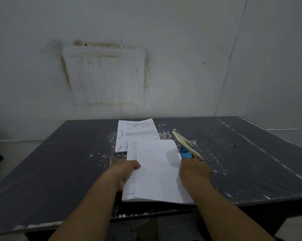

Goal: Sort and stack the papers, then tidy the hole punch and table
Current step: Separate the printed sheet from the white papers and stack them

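A near stack of white papers (157,171) lies on the dark table (60,162), its front edge hanging slightly over the table's front. My left hand (124,171) grips the stack's left edge, thumb on top. At the right edge my right hand (195,173) rests against the papers; its fingers are hidden, so its hold is unclear. Just beyond it sits the hole punch (187,149), blue body with a cream lever pointing up and away. A second pile of printed papers (136,134) lies farther back, partly under the near stack's far edge.
White paint flecks and scuffs mark the tabletop around the papers. A stained grey wall (146,66) stands right behind the table's far edge. Bare dark tabletop stretches to the left and right of the papers.
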